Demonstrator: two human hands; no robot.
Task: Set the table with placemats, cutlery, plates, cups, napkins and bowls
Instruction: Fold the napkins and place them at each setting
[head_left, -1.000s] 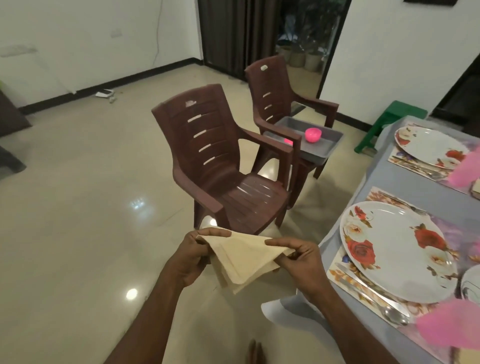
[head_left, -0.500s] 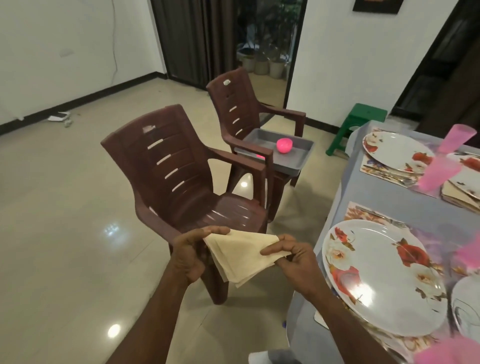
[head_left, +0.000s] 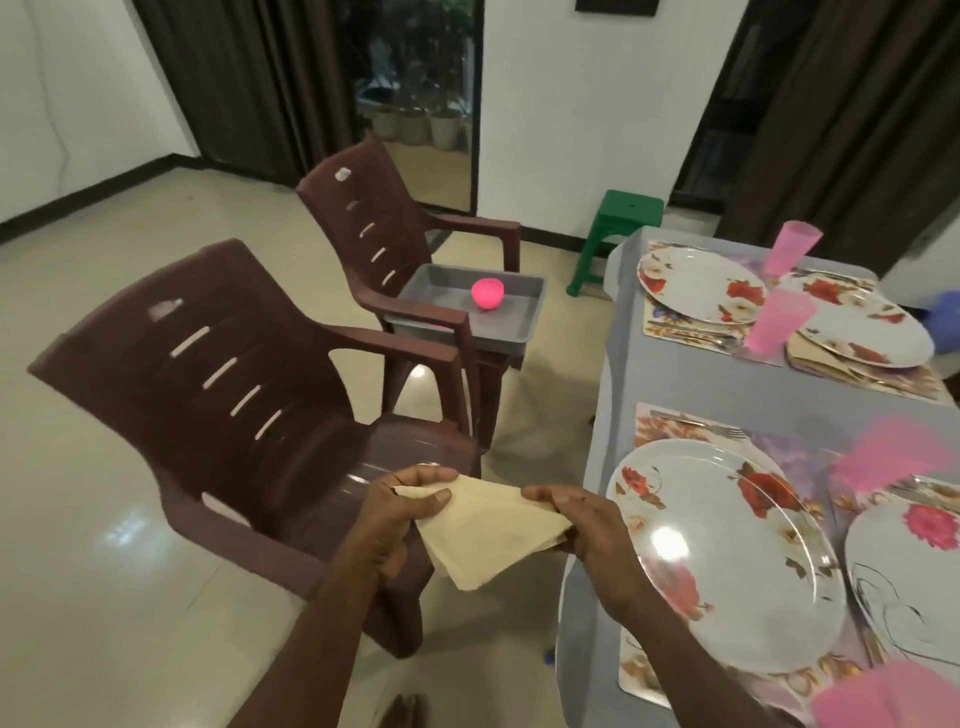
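Note:
A cream napkin (head_left: 491, 530) folded into a triangle hangs between my hands, over the floor beside the table. My left hand (head_left: 400, 514) pinches its left corner and my right hand (head_left: 587, 525) pinches its right corner. On the grey table (head_left: 691, 379) to the right lie floral placemats (head_left: 670, 421) with white flowered plates (head_left: 727, 551), cutlery (head_left: 696, 415) and pink cups (head_left: 779, 322). A pink bowl (head_left: 487, 294) sits in a grey tray (head_left: 524, 322) on the far chair.
Two brown plastic chairs stand left of the table: the near chair (head_left: 234, 395) right beside my hands, the far chair (head_left: 374, 228) holding the tray. A green stool (head_left: 618, 228) stands beyond the table's far corner. Tiled floor spreads to the left.
My view has swung right and closer to the table, showing more of the set places. Both hands still hold the napkin, now nearer the table edge.

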